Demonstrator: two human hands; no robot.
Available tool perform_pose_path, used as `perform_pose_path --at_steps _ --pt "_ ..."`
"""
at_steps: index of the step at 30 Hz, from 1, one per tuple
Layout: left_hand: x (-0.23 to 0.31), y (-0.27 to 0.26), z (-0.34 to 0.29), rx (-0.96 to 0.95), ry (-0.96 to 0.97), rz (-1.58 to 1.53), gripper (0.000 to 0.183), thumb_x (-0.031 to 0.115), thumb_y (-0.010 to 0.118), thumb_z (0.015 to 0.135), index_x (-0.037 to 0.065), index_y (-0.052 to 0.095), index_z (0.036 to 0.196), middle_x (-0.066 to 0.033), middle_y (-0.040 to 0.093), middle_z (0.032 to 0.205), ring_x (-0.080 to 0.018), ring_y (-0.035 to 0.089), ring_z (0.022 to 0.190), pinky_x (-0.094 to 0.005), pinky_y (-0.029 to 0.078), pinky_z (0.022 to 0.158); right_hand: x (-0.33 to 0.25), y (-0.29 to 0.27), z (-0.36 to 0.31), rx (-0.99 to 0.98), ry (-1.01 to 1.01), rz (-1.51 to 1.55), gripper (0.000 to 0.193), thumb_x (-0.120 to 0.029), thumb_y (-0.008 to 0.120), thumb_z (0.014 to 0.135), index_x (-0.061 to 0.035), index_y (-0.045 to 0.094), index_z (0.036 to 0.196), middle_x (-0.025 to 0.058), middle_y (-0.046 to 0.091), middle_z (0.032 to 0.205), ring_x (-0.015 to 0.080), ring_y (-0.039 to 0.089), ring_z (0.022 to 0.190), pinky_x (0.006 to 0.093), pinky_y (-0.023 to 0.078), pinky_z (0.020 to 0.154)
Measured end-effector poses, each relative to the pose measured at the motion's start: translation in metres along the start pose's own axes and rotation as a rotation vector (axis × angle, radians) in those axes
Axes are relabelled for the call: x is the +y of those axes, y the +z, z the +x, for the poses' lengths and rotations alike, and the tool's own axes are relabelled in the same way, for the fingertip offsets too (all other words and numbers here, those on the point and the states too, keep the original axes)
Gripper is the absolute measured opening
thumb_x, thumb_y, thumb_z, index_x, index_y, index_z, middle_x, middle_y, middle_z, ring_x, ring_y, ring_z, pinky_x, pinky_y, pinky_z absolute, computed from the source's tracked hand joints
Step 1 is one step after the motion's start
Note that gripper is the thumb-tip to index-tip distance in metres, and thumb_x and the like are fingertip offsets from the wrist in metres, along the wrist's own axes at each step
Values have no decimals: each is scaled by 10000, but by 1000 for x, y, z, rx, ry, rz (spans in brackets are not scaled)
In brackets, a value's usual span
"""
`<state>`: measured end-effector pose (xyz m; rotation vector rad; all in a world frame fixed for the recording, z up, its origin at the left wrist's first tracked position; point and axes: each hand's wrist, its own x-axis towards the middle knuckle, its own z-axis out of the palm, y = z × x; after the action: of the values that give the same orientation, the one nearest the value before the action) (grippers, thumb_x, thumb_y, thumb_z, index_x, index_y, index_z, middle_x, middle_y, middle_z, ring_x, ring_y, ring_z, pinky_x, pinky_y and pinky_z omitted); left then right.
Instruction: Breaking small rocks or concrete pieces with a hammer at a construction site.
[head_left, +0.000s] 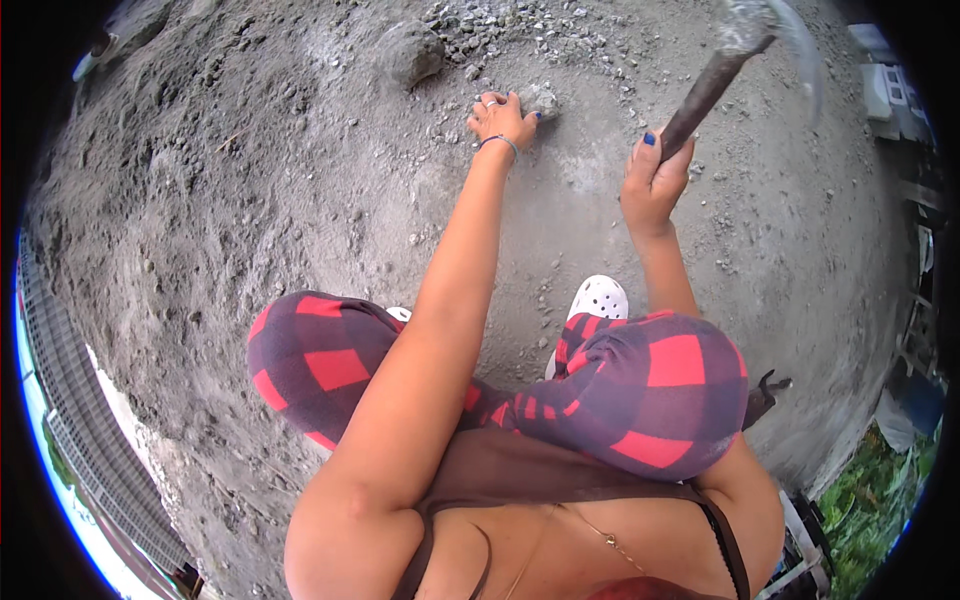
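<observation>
Ahead of me on the grey ground, my left hand (503, 122) rests against a small, pale, rough rock (541, 101). Its thumb and index finger are at the rock's near and left sides, and the other fingers are bent toward the ground. Raised to the right, my right hand (656, 183) is closed around the dark handle of a hammer (705, 95). The hammer's metal head is smeared by motion at the top edge, so its exact shape is unclear. The rock and the hammer head are well apart.
A larger rounded rock (412, 54) lies beyond my left hand, near loose gravel (530, 35). My white clog (600, 297) is planted between my hands. Grey blocks (890, 98) stand at far right, green plants (868, 515) at lower right, and a mesh panel (90, 430) at left.
</observation>
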<state>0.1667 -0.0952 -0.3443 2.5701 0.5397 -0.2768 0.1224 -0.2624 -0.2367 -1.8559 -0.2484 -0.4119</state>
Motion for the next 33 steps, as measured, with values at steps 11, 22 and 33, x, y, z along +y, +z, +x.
perform_pose_path --at_steps 11,22,33 --pt "0 -2 0 28 16 -73 465 330 569 679 48 492 1040 -145 363 1119 -301 280 1050 -440 193 874 13 -4 -24 -360 301 -306 203 -214 473 806 -16 434 807 200 537 616 371 540 570 401 399 481" --pt "5 6 0 49 16 -33 522 409 558 673 105 487 1090 -120 363 1134 -286 292 1055 -430 208 867 59 10 -51 -360 264 -525 210 -187 451 813 11 387 838 223 538 630 382 541 569 417 404 479" --pt "-2 15 -8 151 -20 -36 528 387 555 691 91 441 1113 -137 369 1131 -310 301 1055 -452 222 852 -40 -6 19 -319 135 -237 208 -199 475 809 -3 419 848 199 542 634 352 554 585 364 409 484"
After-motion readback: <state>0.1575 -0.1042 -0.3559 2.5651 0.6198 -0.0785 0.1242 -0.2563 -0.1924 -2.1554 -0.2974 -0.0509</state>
